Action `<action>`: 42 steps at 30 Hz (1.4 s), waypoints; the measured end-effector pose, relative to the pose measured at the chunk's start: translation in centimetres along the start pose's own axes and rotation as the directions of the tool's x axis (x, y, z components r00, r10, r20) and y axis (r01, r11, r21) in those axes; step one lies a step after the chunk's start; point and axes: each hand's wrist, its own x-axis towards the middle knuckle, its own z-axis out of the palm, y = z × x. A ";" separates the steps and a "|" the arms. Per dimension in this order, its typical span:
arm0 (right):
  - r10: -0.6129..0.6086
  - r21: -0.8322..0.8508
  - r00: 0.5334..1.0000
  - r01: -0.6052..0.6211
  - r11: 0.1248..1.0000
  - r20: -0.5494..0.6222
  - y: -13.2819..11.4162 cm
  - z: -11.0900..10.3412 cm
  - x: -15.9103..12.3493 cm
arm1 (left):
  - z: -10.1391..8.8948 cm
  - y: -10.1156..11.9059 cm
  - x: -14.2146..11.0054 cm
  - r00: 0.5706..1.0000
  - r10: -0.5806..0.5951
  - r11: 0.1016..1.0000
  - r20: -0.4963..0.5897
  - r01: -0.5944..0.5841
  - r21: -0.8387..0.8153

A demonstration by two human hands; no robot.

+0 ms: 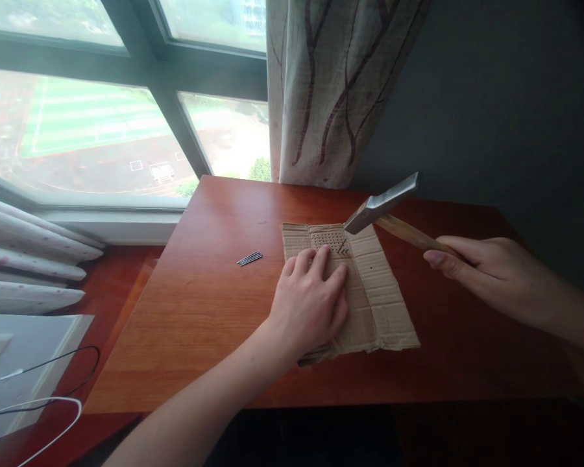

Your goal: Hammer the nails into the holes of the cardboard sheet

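My left hand (310, 298) lies flat, fingers spread, on a piece of brown cardboard (377, 298) in the middle of the wooden table (199, 324). Its fingertips rest just below a dotted grid of small holes and marks (331, 241) near the cardboard's far edge. My right hand (481, 269) grips the wooden handle of a hammer (382, 206). The metal hammer head hangs slightly above the cardboard's far right corner, close to the marks.
A small bundle of nails (250, 259) lies on the table left of the cardboard. A patterned curtain (335, 91) hangs behind the table, beside a large window (102, 123). White cables (39, 389) and a white surface sit at the lower left.
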 end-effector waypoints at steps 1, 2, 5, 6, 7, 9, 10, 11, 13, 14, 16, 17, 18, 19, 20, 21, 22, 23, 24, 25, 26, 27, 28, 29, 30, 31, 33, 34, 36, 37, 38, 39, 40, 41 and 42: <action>0.003 -0.003 1.000 -0.003 1.000 -0.001 0.0 0.0 0.0 | 0.0 0.0 0.0 1.000 -0.001 1.000 0.001 0.001 0.000; 0.004 -0.006 1.000 -0.004 1.000 0.005 0.0 -0.1 0.0 | 0.0 0.0 0.0 1.000 -0.003 1.000 0.002 0.003 0.001; 0.004 -0.012 1.000 -0.003 1.000 0.028 0.3 -0.1 0.1 | 0.0 0.0 0.0 1.000 -0.005 1.000 0.003 0.005 0.002; 0.001 -0.011 1.000 0.000 1.000 0.025 0.5 -0.1 0.2 | 0.0 0.0 0.0 1.000 -0.005 1.000 0.002 0.005 0.003; -0.002 -0.008 1.000 0.003 1.000 0.013 0.7 0.0 0.2 | 0.0 0.0 0.0 1.000 -0.005 1.000 0.001 0.005 0.003; 0.000 0.003 1.000 0.000 1.000 -0.010 1.0 0.1 0.4 | 0.0 0.0 0.0 1.000 -0.005 1.000 0.003 0.005 0.006; 0.005 0.006 1.000 -0.005 1.000 -0.010 1.0 0.2 0.5 | 0.0 0.0 0.0 1.000 -0.005 1.000 0.005 0.005 0.008; 0.008 0.007 1.000 -0.008 1.000 0.001 1.1 0.3 0.5 | 0.0 0.1 0.0 1.000 -0.005 1.000 0.006 0.005 0.010; 0.002 0.007 0.999 -0.003 1.000 0.039 1.0 0.5 0.6 | 0.0 0.1 0.0 1.000 -0.008 1.000 0.008 0.008 0.013; -0.003 0.006 0.998 0.002 1.000 0.057 0.9 0.6 0.6 | 0.0 0.1 0.0 1.000 -0.010 1.000 0.007 0.010 0.014; -0.001 0.002 0.997 0.001 1.000 0.071 0.8 0.5 0.5 | 0.0 0.1 0.0 1.000 -0.010 1.000 0.003 0.010 0.013; 0.006 -0.003 0.998 -0.005 1.000 0.063 0.7 0.4 0.5 | 0.0 0.0 0.0 1.000 -0.008 1.000 0.000 0.008 0.011; 0.013 -0.009 0.999 -0.012 1.000 0.050 0.7 0.2 0.4 | 0.1 0.0 0.0 1.000 -0.007 1.000 -0.003 0.007 0.008; 0.016 -0.012 0.999 -0.016 1.000 0.035 0.6 0.1 0.4 | 0.1 0.0 0.0 1.000 -0.006 1.000 -0.006 0.006 0.005; 0.015 -0.013 1.000 -0.015 1.000 0.021 0.5 -0.1 0.4 | 0.1 0.0 0.0 1.000 -0.005 1.000 -0.007 0.005 0.003; 0.010 -0.013 1.000 -0.010 1.000 0.005 0.4 -0.2 0.4 | 0.1 0.0 0.0 1.000 -0.005 1.000 -0.007 0.005 0.000; 0.005 -0.013 1.000 -0.005 1.000 -0.011 0.3 -0.3 0.4 | 0.1 0.0 0.0 1.000 -0.005 1.000 -0.007 0.005 -0.002; 0.001 -0.014 1.000 -0.001 1.000 -0.025 0.2 -0.3 0.5 | 0.1 0.0 0.0 1.000 -0.005 1.000 -0.007 0.005 -0.003; -0.001 -0.016 0.999 0.000 1.000 -0.032 0.1 -0.3 0.5 | 0.1 0.0 0.0 1.000 -0.005 1.000 -0.006 0.005 -0.004; 0.001 -0.022 1.000 -0.001 1.000 -0.030 0.1 -0.1 0.6 | 0.1 0.0 0.0 1.000 -0.004 1.000 -0.005 0.004 -0.003; 0.004 -0.026 1.000 -0.004 1.000 -0.017 0.0 0.0 0.7 | 0.1 0.0 0.0 1.000 -0.003 1.000 -0.004 0.003 -0.002; 0.007 -0.029 1.000 -0.007 1.000 0.004 0.1 0.2 0.8 | 0.1 0.0 0.0 1.000 -0.003 1.000 -0.004 0.003 -0.001; 0.011 -0.030 1.000 -0.011 0.999 0.023 0.1 0.3 0.8 | 0.1 0.0 0.0 1.000 -0.003 1.000 -0.004 0.003 0.001; 0.015 -0.030 0.999 -0.014 0.999 0.038 0.2 0.4 0.8 | 0.1 0.0 0.0 1.000 -0.003 1.000 -0.004 0.003 0.002; 0.018 -0.030 0.999 -0.017 0.999 0.045 0.3 0.5 0.8 | 0.0 0.0 0.0 1.000 -0.004 1.000 -0.005 0.004 0.002; 0.020 -0.030 0.999 -0.019 0.999 0.044 0.5 0.5 0.8 | 0.0 0.0 0.0 1.000 -0.004 1.000 -0.005 0.004 0.002; 0.020 -0.036 0.999 -0.019 0.999 0.030 0.6 0.3 0.7 | 0.1 0.0 0.0 1.000 -0.005 1.000 -0.001 0.005 0.002; 0.017 -0.038 1.000 -0.016 0.999 0.021 0.7 0.2 0.6 | 0.1 0.0 0.0 1.000 -0.006 1.000 0.000 0.006 0.002; 0.008 -0.038 1.000 -0.008 0.999 0.002 0.6 0.0 0.6 | 0.0 0.0 0.0 1.000 -0.007 1.000 0.001 0.007 0.003; 0.005 -0.036 1.000 -0.006 0.999 -0.010 0.6 -0.1 0.7 | 0.0 0.0 0.0 1.000 -0.007 1.000 -0.001 0.007 0.004; 0.006 -0.035 1.000 -0.007 0.999 -0.017 0.5 -0.1 0.7 | 0.0 0.0 0.0 1.000 -0.007 1.000 -0.004 0.007 0.005; 0.010 -0.033 1.000 -0.010 0.999 -0.018 0.4 0.0 0.8 | 0.0 0.0 0.0 1.000 -0.006 1.000 -0.006 0.006 0.006; 0.015 -0.034 1.000 -0.016 0.999 -0.010 0.3 0.1 0.8 | 0.0 0.0 0.0 1.000 -0.006 1.000 -0.008 0.006 0.006; 0.021 -0.034 1.000 -0.020 0.999 0.009 0.3 0.2 0.9 | 0.0 0.0 0.0 1.000 -0.007 1.000 -0.009 0.007 0.006; 0.025 -0.032 0.999 -0.024 0.999 0.035 0.3 0.4 1.0 | 0.0 0.0 0.0 1.000 -0.009 1.000 -0.010 0.009 0.006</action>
